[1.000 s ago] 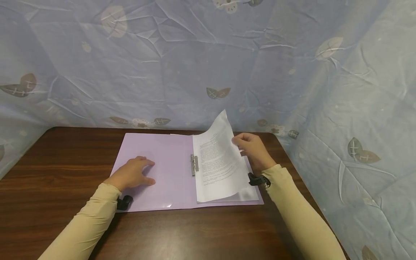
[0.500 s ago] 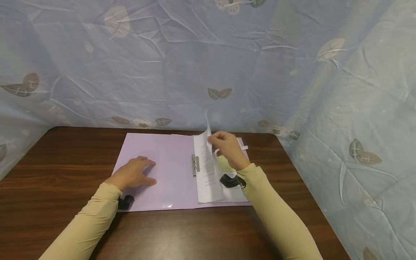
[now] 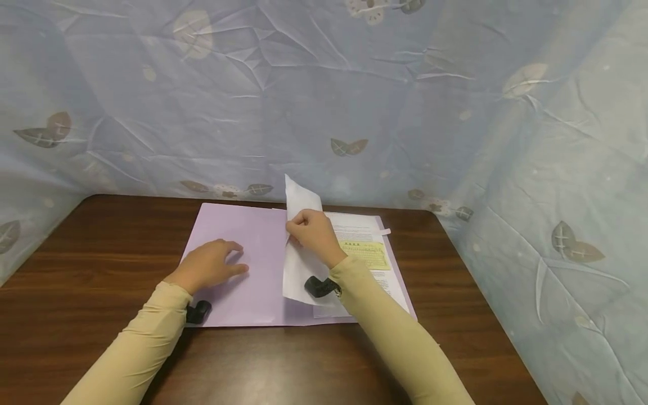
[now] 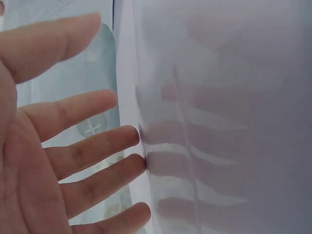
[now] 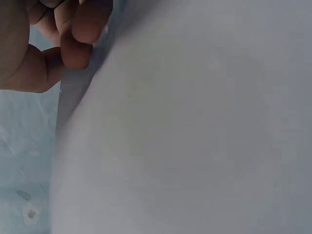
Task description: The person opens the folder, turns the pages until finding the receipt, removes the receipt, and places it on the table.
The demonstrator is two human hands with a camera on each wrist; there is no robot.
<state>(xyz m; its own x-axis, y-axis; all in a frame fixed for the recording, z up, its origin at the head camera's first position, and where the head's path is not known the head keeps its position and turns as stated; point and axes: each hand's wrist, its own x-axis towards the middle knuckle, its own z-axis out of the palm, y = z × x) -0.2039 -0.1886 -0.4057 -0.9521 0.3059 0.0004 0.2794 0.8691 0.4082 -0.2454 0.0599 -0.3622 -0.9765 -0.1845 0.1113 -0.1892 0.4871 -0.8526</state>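
A purple folder (image 3: 263, 270) lies spread out on the table. My right hand (image 3: 315, 235) pinches the edge of a white sheet of paper (image 3: 298, 275), which stands up over the folder's middle and hides the metal clip. In the right wrist view, thumb and fingers (image 5: 78, 48) grip that sheet's edge. Beneath it, on the right side, lies a printed page (image 3: 354, 225) bearing a yellow slip (image 3: 365, 254). My left hand (image 3: 207, 264) rests on the folder's left cover, fingers extended. The left wrist view shows its fingertips (image 4: 131, 134) at the folder's glossy surface.
The brown wooden table (image 3: 243, 365) extends on all sides of the folder. A pale blue patterned cloth (image 3: 233, 101) hangs behind it and along the right. A small white tab (image 3: 386, 232) sticks out past the folder's right edge.
My right hand has carried the sheet from right to left, lifting it upright. The printed page and yellow slip beneath have come into view. The left hand stays at its place on the cover.
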